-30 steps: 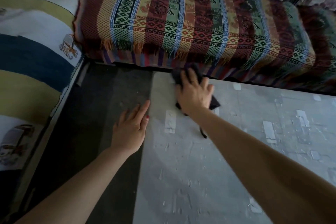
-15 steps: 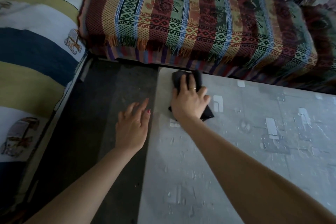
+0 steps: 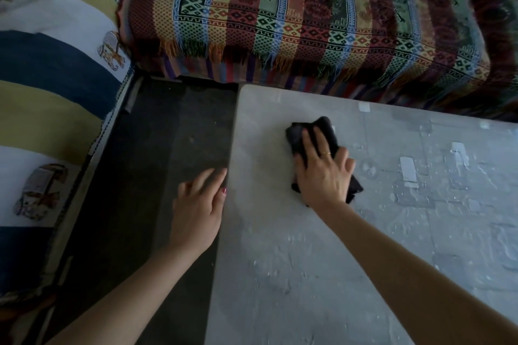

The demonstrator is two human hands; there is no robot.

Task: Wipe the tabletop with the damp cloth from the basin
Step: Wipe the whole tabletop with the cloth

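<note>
Since a second ago the right hand (image 3: 322, 173) has slid the dark cloth (image 3: 311, 134) rightward, away from the tabletop's (image 3: 280, 260) left corner; its straight, slightly spread fingers (image 3: 308, 143) press flat on the cloth, which shows beyond the fingertips and beside the wrist; the left hand (image 3: 199, 207) hovers at the table's left edge, fingers loosely spread, holding nothing.

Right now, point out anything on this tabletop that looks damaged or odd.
The grey tabletop looks worn: pale rectangular patches and flaky, peeling-looking specks are scattered across its right side. The right hand presses the dark cloth flat near the far-left corner. Nothing looks spilled.
</note>
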